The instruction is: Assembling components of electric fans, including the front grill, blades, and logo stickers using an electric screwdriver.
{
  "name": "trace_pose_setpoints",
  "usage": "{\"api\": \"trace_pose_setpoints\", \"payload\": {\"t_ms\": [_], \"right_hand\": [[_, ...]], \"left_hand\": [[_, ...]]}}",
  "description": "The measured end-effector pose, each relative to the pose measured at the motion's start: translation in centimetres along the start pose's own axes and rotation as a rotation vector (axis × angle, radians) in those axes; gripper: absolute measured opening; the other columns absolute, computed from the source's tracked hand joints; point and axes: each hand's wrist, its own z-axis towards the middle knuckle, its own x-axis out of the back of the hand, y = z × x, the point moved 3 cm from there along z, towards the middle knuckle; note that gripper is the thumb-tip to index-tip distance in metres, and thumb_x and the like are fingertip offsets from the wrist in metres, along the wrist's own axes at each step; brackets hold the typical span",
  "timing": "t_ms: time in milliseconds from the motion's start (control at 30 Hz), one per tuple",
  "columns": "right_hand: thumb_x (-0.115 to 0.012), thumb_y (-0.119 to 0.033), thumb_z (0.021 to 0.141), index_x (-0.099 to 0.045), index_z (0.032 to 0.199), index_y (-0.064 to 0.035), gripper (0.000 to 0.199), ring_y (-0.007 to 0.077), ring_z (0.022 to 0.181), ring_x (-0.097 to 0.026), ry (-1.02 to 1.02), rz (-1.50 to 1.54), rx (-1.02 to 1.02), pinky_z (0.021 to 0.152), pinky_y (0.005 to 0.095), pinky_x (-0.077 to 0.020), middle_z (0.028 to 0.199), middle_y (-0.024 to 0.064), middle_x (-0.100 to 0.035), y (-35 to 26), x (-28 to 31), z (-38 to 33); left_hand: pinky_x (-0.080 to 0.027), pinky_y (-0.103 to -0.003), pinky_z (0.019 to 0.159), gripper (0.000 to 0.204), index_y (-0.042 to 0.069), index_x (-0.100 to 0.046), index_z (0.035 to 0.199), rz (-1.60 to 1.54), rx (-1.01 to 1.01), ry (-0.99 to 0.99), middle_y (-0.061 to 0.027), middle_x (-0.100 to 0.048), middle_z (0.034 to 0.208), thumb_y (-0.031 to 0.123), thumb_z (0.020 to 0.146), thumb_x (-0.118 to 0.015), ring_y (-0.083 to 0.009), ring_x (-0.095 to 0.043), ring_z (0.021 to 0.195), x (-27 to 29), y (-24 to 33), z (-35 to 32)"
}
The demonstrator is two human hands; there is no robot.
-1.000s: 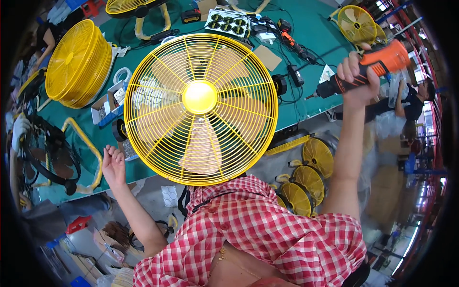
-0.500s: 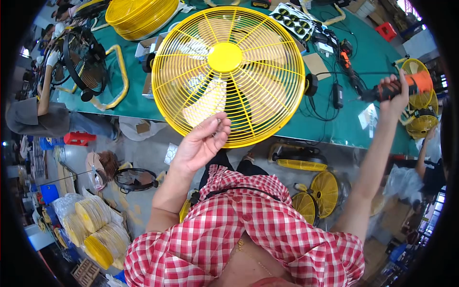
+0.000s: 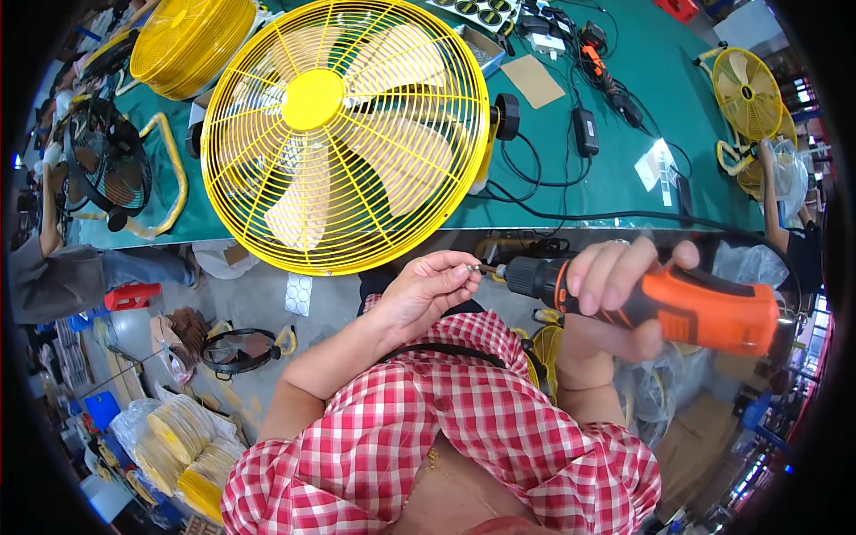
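My right hand [image 3: 615, 290] grips an orange and black electric screwdriver [image 3: 713, 308], which points left with its cord trailing from the rear. At the tip of its bit, my left hand [image 3: 428, 294] pinches a small metal screw [image 3: 473, 267] between thumb and fingertips; the fingers partly cover it. Both hands meet in front of my body, just off the table edge. Beyond them, a large fan [image 3: 313, 99] with a round yellow wire guard leans toward me at the table's near edge. Pale blades show through its wires, and a black knob [image 3: 506, 117] sticks out on its right side.
The green table [image 3: 553, 192] carries a black power adapter [image 3: 584, 132], tangled cables, another orange and black tool [image 3: 599, 71] and a cardboard piece [image 3: 533, 82]. Stacked yellow guards [image 3: 192, 45] stand at back left. A co-worker handles a black fan [image 3: 107, 165] at far left.
My right hand has brought the screwdriver from the far right in to my left hand, so its bit meets the screw. My view has shifted, putting the fan farther left.
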Motion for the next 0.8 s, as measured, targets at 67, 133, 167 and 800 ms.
{"api": "trace_pose_setpoints", "payload": {"t_ms": [67, 133, 167, 800], "right_hand": [[-0.063, -0.027, 0.078, -0.035, 0.122, -0.0096, 0.056, 0.0138, 0.051, -0.049, -0.004, -0.027, 0.012, 0.052, 0.0280, -0.0418, 0.067, 0.0038, -0.047, 0.4, 0.1, 0.2], [-0.064, -0.028, 0.078, -0.034, 0.122, -0.0097, 0.056, 0.0150, 0.052, -0.050, -0.065, 0.000, -0.005, 0.053, 0.0292, -0.0427, 0.068, 0.0045, -0.049, 0.6, 0.4, 0.2], [-0.064, -0.028, 0.078, -0.034, 0.122, -0.0097, 0.056, 0.0150, 0.052, -0.050, -0.068, 0.000, -0.006, 0.053, 0.0292, -0.0427, 0.068, 0.0045, -0.049, 0.6, 0.5, 0.3], [-0.073, -0.031, 0.072, -0.037, 0.110, -0.0165, 0.054, 0.0181, 0.048, -0.054, -0.307, -0.120, 0.059, 0.049, 0.0298, -0.0466, 0.064, 0.0051, -0.053, 4.0, -0.9, -0.2]], "left_hand": [[-0.049, -0.024, 0.077, 0.016, 0.003, -0.060, 0.101, 0.011, 0.016, 0.023, -0.0059, -0.062, 0.090, 0.009, 0.086, -0.057, -0.0116, -0.059, 0.083, -0.1, -0.1, 0.1], [-0.049, -0.024, 0.076, 0.016, 0.003, -0.060, 0.100, 0.013, 0.019, 0.019, -0.0056, -0.063, 0.089, 0.010, 0.086, -0.057, -0.0115, -0.059, 0.082, -0.1, 0.0, 0.3], [-0.050, -0.023, 0.076, 0.015, 0.003, -0.060, 0.100, 0.017, 0.022, 0.016, -0.0052, -0.063, 0.089, 0.010, 0.086, -0.057, -0.0115, -0.059, 0.082, -0.1, 0.1, 0.3], [-0.045, -0.022, 0.076, 0.018, 0.004, -0.055, 0.102, -0.302, -0.078, -0.084, -0.0019, -0.055, 0.088, 0.017, 0.091, -0.049, -0.0078, -0.053, 0.080, 1.0, -0.4, 2.1]]}}
